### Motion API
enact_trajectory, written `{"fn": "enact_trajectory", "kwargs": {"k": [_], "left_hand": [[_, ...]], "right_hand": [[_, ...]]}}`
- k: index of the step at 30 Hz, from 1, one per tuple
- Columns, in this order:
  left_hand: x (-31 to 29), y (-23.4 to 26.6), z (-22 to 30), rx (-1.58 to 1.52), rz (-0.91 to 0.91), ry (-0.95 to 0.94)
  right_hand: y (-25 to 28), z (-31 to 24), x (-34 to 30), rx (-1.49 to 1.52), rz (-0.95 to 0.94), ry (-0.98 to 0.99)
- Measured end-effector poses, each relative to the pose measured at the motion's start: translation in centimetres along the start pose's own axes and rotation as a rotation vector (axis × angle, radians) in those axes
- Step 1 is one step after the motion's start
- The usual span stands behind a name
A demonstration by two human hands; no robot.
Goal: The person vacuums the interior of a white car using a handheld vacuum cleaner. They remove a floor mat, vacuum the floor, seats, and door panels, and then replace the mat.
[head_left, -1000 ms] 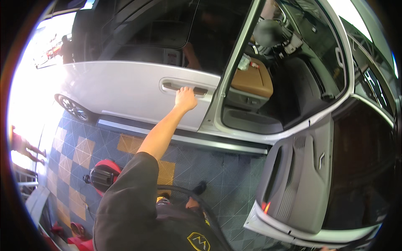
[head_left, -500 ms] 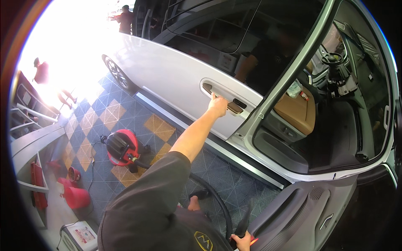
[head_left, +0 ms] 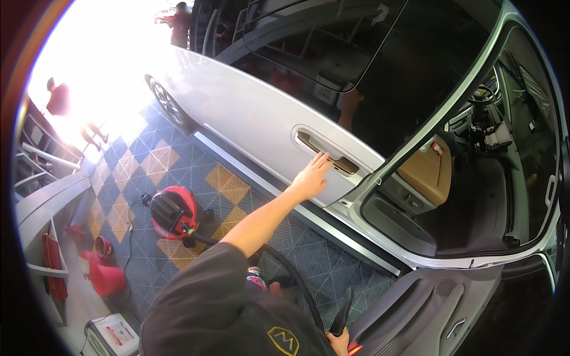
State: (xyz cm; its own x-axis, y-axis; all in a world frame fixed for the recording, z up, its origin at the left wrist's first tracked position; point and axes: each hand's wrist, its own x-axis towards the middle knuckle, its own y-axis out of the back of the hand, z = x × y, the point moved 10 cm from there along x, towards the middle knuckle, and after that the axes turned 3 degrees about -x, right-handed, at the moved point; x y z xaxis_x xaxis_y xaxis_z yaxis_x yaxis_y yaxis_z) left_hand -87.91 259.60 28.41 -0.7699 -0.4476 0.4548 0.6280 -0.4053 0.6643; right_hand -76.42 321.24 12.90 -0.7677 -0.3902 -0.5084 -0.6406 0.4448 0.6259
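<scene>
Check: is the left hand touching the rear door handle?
Touching. Head view: the left hand is open, its fingertips meeting the lower edge of the rear door handle.

A red canister vacuum (head_left: 172, 212) sits on blue-and-yellow floor tiles (head_left: 148, 163) near red buckets (head_left: 107, 279).

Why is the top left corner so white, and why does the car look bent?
Head view: daylight from outside blows out the upper left, washing out the floor tiles there. The fisheye lens curves the car door and darkens the rim. The left hand at the door handle stays sharp.
</scene>
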Motion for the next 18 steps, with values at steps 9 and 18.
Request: {"fn": "enact_trajectory", "kwargs": {"k": [9,18], "left_hand": [[-58.5,4.6,-19.9,0.199,-1.126,1.023],[-62.2,15.5,-30.1,0.17,-0.695,1.327]], "right_hand": [[-6.7,-6.7,0.4,0.285,0.071,-0.204],[-11.3,-2.4,5.4,-0.016,0.048,-0.131]]}}
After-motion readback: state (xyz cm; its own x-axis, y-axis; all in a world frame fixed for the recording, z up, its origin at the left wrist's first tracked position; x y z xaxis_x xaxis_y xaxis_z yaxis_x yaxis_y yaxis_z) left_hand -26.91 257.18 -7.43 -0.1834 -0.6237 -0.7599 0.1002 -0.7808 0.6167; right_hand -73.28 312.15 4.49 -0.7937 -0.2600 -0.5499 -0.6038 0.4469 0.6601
